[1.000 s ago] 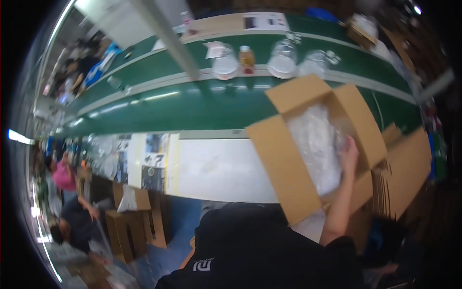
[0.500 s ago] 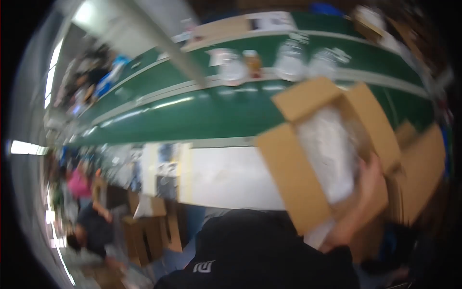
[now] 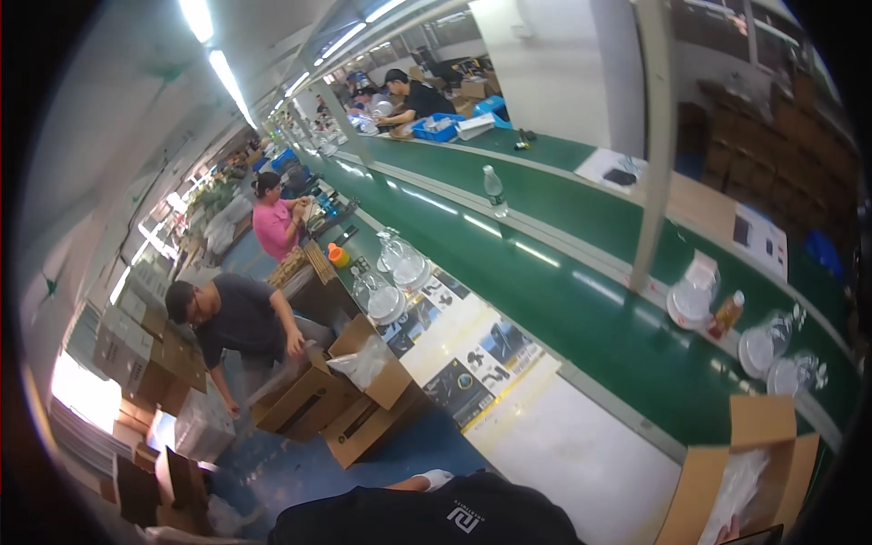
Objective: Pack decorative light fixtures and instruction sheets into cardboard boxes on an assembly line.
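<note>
At the lower right stands an open cardboard box (image 3: 690,490) with its flaps spread. Inside lies a clear plastic bag (image 3: 740,477); what it contains I cannot make out. The fingers of my right hand (image 3: 729,530) are closed on the near end of the bag, and the rest of that hand is cut off by the lower edge. Behind my black shirt, at the bottom middle, a bit of my left arm (image 3: 411,484) shows beside something white (image 3: 439,478). My left hand's fingers are hidden.
A green conveyor belt (image 3: 590,300) runs diagonally past a white bench top (image 3: 568,445). Glass-like clear jars with white bases (image 3: 690,304) and an amber bottle (image 3: 728,313) stand along it. A co-worker (image 3: 241,318) bends over open cartons (image 3: 309,400) at the left; a pole (image 3: 656,136) rises beyond.
My view has swung left and up, so the box now sits at the lower right. Co-workers and the long belt have come into view. More of the right hand was visible before.
</note>
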`<action>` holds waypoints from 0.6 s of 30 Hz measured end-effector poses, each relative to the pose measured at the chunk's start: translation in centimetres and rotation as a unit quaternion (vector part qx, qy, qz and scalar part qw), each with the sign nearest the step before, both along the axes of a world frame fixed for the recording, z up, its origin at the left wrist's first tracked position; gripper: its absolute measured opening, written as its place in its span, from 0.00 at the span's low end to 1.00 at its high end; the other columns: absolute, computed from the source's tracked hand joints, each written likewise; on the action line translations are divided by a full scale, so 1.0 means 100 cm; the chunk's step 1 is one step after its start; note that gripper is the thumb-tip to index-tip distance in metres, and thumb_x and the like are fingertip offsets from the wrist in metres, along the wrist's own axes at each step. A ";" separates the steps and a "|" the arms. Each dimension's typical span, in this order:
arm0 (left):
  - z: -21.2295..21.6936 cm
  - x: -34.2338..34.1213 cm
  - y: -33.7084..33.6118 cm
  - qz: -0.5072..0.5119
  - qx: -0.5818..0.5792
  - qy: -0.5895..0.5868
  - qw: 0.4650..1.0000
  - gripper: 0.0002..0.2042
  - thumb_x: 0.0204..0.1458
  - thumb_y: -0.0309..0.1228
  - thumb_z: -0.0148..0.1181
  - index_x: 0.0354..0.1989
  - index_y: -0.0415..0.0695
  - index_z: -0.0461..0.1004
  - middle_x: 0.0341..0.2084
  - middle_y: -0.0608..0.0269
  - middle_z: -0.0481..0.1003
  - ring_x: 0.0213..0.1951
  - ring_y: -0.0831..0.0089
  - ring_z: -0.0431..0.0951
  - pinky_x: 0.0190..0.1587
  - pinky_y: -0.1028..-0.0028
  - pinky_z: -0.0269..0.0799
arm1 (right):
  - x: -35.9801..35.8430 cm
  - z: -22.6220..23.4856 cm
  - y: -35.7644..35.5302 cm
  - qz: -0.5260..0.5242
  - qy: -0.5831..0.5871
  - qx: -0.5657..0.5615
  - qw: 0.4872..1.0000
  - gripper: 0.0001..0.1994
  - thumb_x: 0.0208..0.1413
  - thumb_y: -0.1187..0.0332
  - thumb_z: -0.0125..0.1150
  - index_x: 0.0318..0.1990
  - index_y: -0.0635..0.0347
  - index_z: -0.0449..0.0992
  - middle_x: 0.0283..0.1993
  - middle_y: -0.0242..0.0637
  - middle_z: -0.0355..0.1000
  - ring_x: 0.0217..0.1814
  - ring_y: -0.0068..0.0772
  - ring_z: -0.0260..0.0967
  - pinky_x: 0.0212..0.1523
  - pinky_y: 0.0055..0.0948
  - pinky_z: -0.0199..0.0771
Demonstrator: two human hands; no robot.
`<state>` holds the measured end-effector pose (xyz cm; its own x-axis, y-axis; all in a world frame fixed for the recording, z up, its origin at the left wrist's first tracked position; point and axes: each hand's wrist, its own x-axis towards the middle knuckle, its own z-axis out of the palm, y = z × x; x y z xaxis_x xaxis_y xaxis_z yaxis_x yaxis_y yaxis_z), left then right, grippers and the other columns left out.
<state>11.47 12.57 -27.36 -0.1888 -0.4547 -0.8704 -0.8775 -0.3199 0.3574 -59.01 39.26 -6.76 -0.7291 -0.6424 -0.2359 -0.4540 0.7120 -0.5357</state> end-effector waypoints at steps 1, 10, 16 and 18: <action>-0.003 -0.003 -0.020 0.002 -0.007 0.013 1.000 0.22 0.61 0.45 0.53 0.57 0.44 0.75 0.56 0.53 0.76 0.59 0.58 0.74 0.60 0.65 0.66 | 0.030 0.039 -0.016 -0.041 0.023 0.027 0.999 0.25 0.68 0.58 0.48 0.64 0.68 0.66 0.68 0.60 0.60 0.72 0.57 0.56 0.70 0.42 0.53; 0.060 -0.031 -0.044 0.162 -0.255 0.075 0.950 0.19 0.64 0.39 0.51 0.54 0.39 0.75 0.44 0.60 0.80 0.47 0.70 0.78 0.54 0.71 0.71 | 0.036 -0.027 -0.118 0.145 0.185 -0.083 0.968 0.34 0.65 0.51 0.53 0.66 0.74 0.60 0.66 0.62 0.63 0.68 0.59 0.60 0.68 0.41 0.59; 0.155 -0.069 0.034 0.262 -0.430 0.112 0.857 0.15 0.64 0.38 0.54 0.48 0.41 0.79 0.45 0.58 0.80 0.50 0.69 0.78 0.56 0.71 0.70 | 0.056 -0.021 -0.123 0.070 0.254 -0.044 0.964 0.29 0.63 0.53 0.57 0.57 0.75 0.71 0.53 0.63 0.73 0.52 0.56 0.73 0.54 0.43 0.72; 0.231 -0.085 0.034 0.265 -0.515 0.101 0.809 0.13 0.62 0.36 0.56 0.47 0.41 0.79 0.47 0.53 0.80 0.52 0.62 0.78 0.57 0.68 0.71 | 0.064 0.013 -0.132 0.071 0.251 -0.018 0.965 0.28 0.64 0.53 0.56 0.58 0.72 0.71 0.55 0.60 0.73 0.54 0.55 0.72 0.56 0.43 0.71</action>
